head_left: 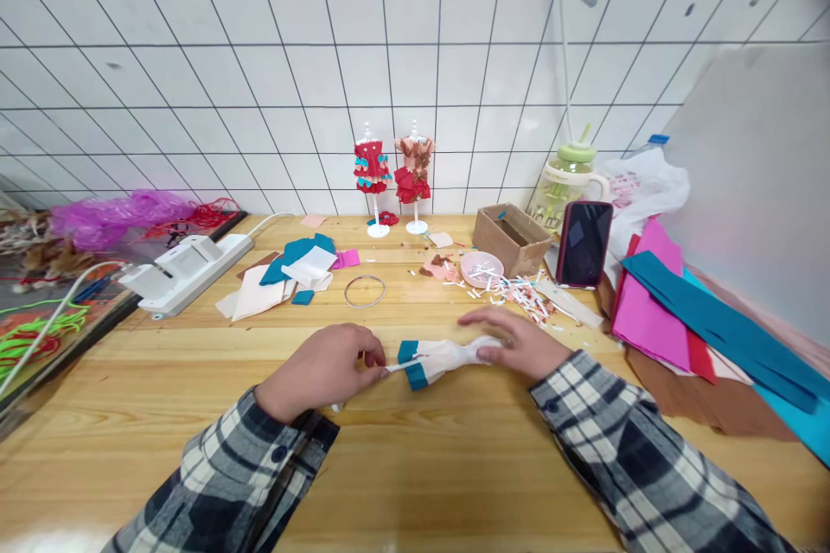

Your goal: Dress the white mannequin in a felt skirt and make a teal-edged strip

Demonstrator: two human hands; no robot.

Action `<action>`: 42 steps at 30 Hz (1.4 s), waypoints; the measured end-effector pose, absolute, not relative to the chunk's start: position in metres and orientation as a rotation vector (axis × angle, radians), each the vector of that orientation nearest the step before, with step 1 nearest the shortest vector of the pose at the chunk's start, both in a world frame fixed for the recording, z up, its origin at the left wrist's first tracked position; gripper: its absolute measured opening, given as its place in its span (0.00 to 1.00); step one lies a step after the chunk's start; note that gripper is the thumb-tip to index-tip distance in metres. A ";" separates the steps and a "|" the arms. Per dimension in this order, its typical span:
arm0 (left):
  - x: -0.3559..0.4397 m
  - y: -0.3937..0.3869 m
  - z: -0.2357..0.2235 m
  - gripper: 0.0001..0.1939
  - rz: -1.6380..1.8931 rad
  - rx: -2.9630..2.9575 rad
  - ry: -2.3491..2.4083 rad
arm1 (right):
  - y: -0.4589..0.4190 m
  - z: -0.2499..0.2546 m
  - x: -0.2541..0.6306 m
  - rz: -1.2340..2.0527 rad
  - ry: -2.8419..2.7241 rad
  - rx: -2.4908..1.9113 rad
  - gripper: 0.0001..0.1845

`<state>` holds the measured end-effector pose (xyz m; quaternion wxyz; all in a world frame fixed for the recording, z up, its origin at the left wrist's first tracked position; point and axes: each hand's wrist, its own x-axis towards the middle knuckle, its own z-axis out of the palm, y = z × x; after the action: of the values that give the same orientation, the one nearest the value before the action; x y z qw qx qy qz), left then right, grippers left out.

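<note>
We have a small paper dress (444,356), white with a teal hem, lying on its side at the centre of the frame, its hem toward the left. A thin white rod (399,367) sticks out past the hem, and our left hand (330,367) has its fingers pinched together on the rod's end. Our right hand (522,341) is over the narrow white end of the dress at centre right, the thumb against it and the other fingers curved above; they are blurred, so we cannot tell whether they grip it.

Just above our left hand, a metal ring (364,307) lies flat on the table (415,467). To the upper left of the ring we see teal paper pieces (309,252) overlapped by white ones. Above our right hand are a pink bowl (482,257), with white scraps (519,298) in and around it, and an open cardboard box (528,255). A phone (584,244) stands upright to the right of the box, near a green-lidded bottle (564,190).

At upper centre, two small dress forms stand upright by the tiled wall (415,17), one in a red dress (371,177), the other in a brown and red dress (415,173). Coloured sheets (654,311) overlap at the right, and a white power strip (194,272) lies at the left.
</note>
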<state>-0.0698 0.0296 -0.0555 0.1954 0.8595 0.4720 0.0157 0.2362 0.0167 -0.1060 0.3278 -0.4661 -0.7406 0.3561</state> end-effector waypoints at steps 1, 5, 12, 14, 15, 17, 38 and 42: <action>-0.070 0.031 -0.056 0.13 0.077 2.380 1.340 | 0.014 -0.106 0.232 0.890 -2.098 -1.227 0.26; -0.084 0.048 -0.058 0.20 0.357 2.228 1.413 | 0.011 -0.110 0.226 0.741 -2.306 -1.347 0.28; -0.152 0.092 -0.078 0.26 0.472 2.190 2.395 | 0.011 -0.112 0.225 0.634 -2.285 -1.361 0.26; -0.163 0.096 -0.083 0.28 0.308 2.080 2.440 | 0.010 -0.110 0.221 0.591 -2.192 -1.316 0.28; -0.166 0.096 -0.085 0.28 0.245 2.030 2.428 | 0.009 -0.109 0.220 0.596 -2.106 -1.290 0.27; -0.166 0.096 -0.088 0.25 0.174 1.978 2.392 | 0.010 -0.107 0.219 0.720 -1.850 -1.243 0.18; -0.099 0.128 -0.110 0.14 0.506 2.644 1.477 | 0.025 -0.110 0.236 1.715 -0.522 -0.646 0.07; -0.087 0.099 -0.084 0.12 1.047 2.258 1.346 | 0.018 -0.108 0.230 1.114 -1.087 -1.013 0.10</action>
<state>-0.0874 0.0987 -0.0838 0.1553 0.7882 0.4700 0.3657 0.2297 0.0184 -0.1085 0.5991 -0.4369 -0.4685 0.4803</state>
